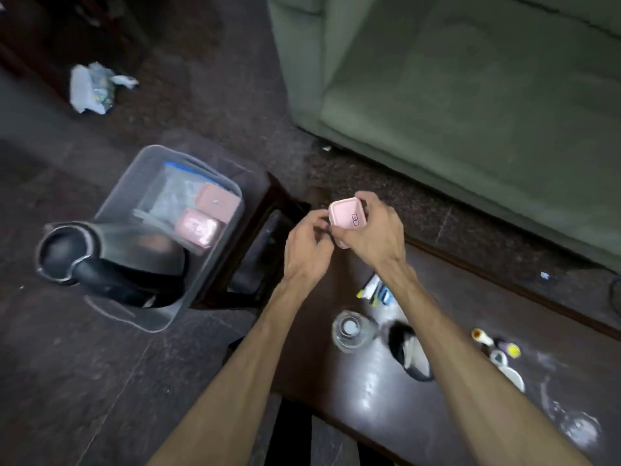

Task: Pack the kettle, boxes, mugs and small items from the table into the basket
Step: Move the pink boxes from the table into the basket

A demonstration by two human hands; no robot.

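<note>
Pink box (347, 216), small, square and round-cornered, sits mid-frame gripped by my right hand (376, 233); my left hand (307, 245) pinches its near edge, beside the translucent plastic basket (205, 264).

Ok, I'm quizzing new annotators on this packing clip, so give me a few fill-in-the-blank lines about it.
1. Both hands hold a small ____ box.
2. The kettle already lies in the ____.
3. Two pink boxes lie inside the basket, beside a clear ____.
Missing words: pink; basket; bag
</note>
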